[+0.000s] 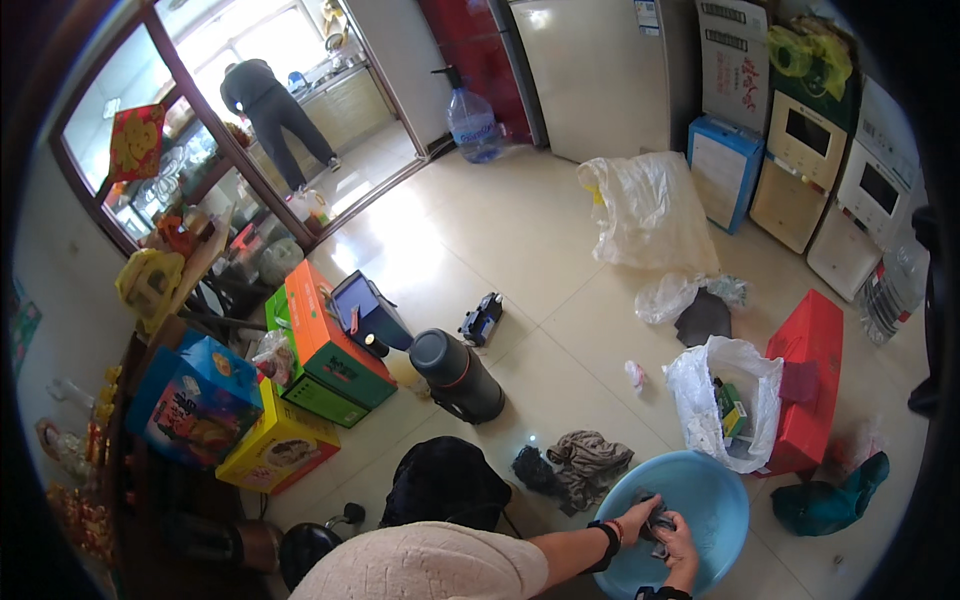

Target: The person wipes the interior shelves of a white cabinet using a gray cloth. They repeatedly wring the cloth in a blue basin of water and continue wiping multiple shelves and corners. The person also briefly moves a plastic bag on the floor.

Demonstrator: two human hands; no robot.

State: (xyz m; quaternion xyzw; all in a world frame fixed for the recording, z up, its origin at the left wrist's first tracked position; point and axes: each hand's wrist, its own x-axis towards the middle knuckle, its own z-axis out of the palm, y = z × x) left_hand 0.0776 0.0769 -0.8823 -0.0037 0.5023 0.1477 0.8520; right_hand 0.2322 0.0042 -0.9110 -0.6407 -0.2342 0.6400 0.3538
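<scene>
A light-blue plastic basin [729, 517] stands on the tiled floor, with what looks like water at its bottom. Over it, my left hand [639, 519] and my right hand [679, 541] grip the same dark grey wet cloth [660, 517], bunched between them. One end of the cloth hangs below my fingers. To the left of the basin lie a crumpled brown-grey cloth [589, 459] and a small dark cloth [534, 466] on the floor.
A white plastic bag [679, 405] with a green box inside and a red box [814, 367] stand beyond the basin. A dark thermos [469, 386] stands at the left. Far off, a person [274, 112] bends at a kitchen counter. A teal bag [825, 504] lies right.
</scene>
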